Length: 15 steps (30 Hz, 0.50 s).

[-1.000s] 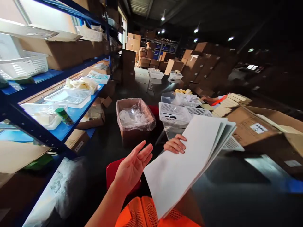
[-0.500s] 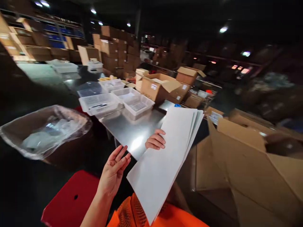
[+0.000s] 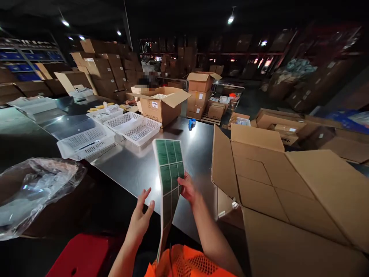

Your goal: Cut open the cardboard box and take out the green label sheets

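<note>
The right hand (image 3: 188, 187) is closed on the far-right edge of a stack of printed sheets (image 3: 170, 169), its thumb laid over the front and its fingers mostly hidden behind. That pinch presumably keeps the layers together and the green panels turned toward the wearer. The stack stands nearly upright between the two hands, its lower end reaching down to the orange vest (image 3: 187, 263), perhaps for steadiness; whether it presses there I can't tell. The left hand (image 3: 140, 215) holds nothing — fingers and thumb spread apart, just beside the stack's left edge, seemingly ready to support it.

Beyond both hands is the metal table (image 3: 127, 169), with white baskets (image 3: 145, 139) ahead and to the left, likely grouped to sort small items, and a blue roll (image 3: 192, 124) farther out. Right of the right hand, a large carton (image 3: 256, 138) has its flaps folded outward, probably for easy access.

As for writing, the green panels carry fine lines of text, too small to read. A labelled carton (image 3: 173, 113) past the baskets bears a white label (image 3: 155, 104) with dark characters — illegible here, and no brand can be made out.
</note>
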### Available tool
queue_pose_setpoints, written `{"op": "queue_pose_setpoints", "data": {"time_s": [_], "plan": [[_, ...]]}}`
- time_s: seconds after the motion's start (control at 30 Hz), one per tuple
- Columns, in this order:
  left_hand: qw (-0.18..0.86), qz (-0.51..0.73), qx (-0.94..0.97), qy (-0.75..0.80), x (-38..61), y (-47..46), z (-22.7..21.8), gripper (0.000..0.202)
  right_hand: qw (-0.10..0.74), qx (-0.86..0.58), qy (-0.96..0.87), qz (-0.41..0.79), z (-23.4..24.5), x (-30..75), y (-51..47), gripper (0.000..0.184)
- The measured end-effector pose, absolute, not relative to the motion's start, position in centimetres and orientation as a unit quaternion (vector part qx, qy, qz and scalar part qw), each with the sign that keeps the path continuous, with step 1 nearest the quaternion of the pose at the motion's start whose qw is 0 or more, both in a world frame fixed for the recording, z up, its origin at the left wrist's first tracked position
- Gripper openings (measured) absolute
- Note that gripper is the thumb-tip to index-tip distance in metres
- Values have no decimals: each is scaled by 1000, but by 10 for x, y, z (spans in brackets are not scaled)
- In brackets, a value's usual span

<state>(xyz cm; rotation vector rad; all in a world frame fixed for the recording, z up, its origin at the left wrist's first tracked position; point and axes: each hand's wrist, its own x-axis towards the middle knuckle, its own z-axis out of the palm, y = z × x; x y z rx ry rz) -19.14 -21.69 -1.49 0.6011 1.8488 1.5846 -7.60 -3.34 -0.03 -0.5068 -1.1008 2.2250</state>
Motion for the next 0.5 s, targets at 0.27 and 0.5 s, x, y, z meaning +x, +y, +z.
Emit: {"op": "queue_pose_setpoints", "data": {"time_s": [0.27,0.5], "plan": [[532,612,193,552,-216,-176,-22,86,269,-280,-490,780,-16,-97,-18,57],[456,723,202,477,-292,-132,-60,66,246,-304,-546,740,-32,-171,2,63]]}}
